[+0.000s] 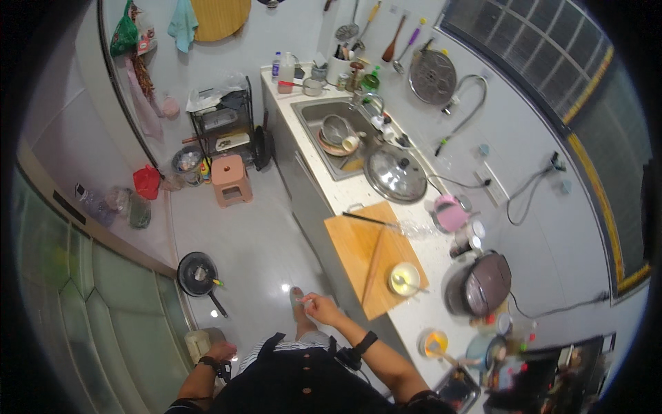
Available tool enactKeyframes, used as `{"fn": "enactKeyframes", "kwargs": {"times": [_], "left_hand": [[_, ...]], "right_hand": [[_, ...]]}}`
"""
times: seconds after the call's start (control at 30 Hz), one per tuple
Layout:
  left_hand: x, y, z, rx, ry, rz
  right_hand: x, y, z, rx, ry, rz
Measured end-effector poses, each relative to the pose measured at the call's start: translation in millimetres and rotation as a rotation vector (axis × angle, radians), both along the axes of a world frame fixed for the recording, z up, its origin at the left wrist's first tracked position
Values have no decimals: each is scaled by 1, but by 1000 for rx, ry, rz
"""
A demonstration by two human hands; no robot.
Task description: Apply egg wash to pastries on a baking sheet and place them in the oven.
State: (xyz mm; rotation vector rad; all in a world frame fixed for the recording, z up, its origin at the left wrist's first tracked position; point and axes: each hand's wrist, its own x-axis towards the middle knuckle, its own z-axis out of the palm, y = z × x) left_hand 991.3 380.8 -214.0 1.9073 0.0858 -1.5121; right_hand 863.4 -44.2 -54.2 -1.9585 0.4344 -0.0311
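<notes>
My right hand [323, 309] hangs in the air in front of my body, its fingers loosely bent and nothing visible in them. Down at my left side, my left hand [223, 351] is beside a pale plastic container [197, 345]; whether they touch is unclear. On the counter to my right lies a wooden cutting board [357, 243]. It carries a wooden rolling pin [373, 271], a white bowl [404, 280] of yellowish contents with a spoon in it, and a black-handled whisk [368, 218] reaching past the board's edge.
A sink [310, 111] holds stacked bowls, with a metal lid [395, 173] near it. A rice cooker [481, 284], a pink appliance [451, 213] and a small orange-filled bowl [433, 343] line the counter. On the floor stand a stool [231, 178] and a black frying pan [197, 264].
</notes>
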Motion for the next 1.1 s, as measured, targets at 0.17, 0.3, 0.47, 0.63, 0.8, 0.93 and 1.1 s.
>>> {"fn": "enactKeyframes", "kwargs": {"times": [0.17,0.3,0.47,0.63,0.8,0.93,1.1], "left_hand": [[72,-55,22,-100,-42,348],[129,-62,32,-172,63,499],[189,-110,69,-9,-19,355],[253,-119,68,-21,16,477],[345,-85,2,-206,252,759],[435,-51,-20,-703,348,831],[538,-115,25,-35,33,660]], "right_hand": [[119,-46,15,-7,91,158],[202,-65,21,-197,194,324],[278,-82,-18,-205,101,425],[360,-106,-58,-71,184,491],[458,-143,-79,-242,262,592],[547,-157,-119,-407,231,595],[638,-159,-124,-485,159,325]]}}
